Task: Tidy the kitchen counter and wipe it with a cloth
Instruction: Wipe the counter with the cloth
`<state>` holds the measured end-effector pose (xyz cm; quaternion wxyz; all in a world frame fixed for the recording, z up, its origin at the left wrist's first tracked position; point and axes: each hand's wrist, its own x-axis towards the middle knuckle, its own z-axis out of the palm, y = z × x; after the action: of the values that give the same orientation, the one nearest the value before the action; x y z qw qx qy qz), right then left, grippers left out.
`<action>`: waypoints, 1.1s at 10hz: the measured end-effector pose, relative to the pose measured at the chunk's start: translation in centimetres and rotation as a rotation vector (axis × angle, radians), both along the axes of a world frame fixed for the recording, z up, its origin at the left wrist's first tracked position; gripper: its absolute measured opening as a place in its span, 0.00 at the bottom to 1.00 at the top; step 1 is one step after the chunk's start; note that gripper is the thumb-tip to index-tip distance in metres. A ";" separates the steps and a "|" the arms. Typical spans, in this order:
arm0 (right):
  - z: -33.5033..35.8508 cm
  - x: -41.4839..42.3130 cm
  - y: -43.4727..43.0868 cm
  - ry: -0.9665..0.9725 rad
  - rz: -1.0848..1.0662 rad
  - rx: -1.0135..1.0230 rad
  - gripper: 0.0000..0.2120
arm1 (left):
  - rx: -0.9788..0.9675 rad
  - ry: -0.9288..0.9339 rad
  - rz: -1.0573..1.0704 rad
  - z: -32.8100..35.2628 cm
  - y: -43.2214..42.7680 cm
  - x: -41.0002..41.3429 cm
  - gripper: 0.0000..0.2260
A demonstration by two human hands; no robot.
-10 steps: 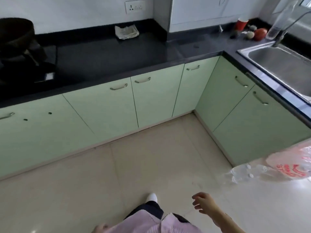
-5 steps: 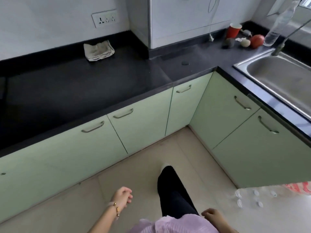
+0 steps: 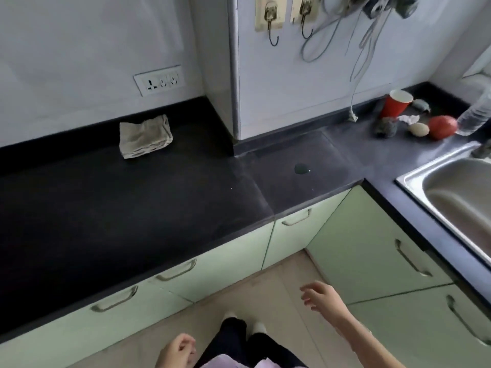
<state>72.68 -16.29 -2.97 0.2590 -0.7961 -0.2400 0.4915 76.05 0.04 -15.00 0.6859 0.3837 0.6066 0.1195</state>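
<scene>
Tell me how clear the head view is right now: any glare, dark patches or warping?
Head view: left counter very dark, detail lost; sink side brighter with soft sheen; right hand slightly motion-blurred; wide-angle lens bends the cabinet edges; folded cloth reads clearly.

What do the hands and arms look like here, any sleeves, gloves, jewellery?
Both are bare: no gloves on the left hand or right hand. The right forearm is uncovered as far as the frame shows. No rings or wristwear visible now. A pale lilac garment shows at the bottom edge.
</scene>
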 end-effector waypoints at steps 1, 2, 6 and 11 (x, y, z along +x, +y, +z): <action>2.7 0.8 5.4 -0.029 0.024 0.135 0.11 | 0.151 0.156 -0.032 9.3 -4.4 -30.7 0.19; 4.9 0.8 10.1 -0.075 0.047 0.236 0.13 | 0.296 0.277 -0.212 13.1 0.9 -30.9 0.24; 4.1 0.5 21.0 -0.734 0.406 0.376 0.17 | 0.937 0.798 -0.654 14.1 11.4 -30.1 0.24; 0.5 -0.3 20.7 -0.931 0.546 0.244 0.30 | 0.665 0.737 0.044 18.5 26.5 -33.5 0.18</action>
<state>72.33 4.44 -2.50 0.0792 -0.8024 -0.5820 0.1057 42.55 26.50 3.51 0.2636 0.5854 0.7459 0.1773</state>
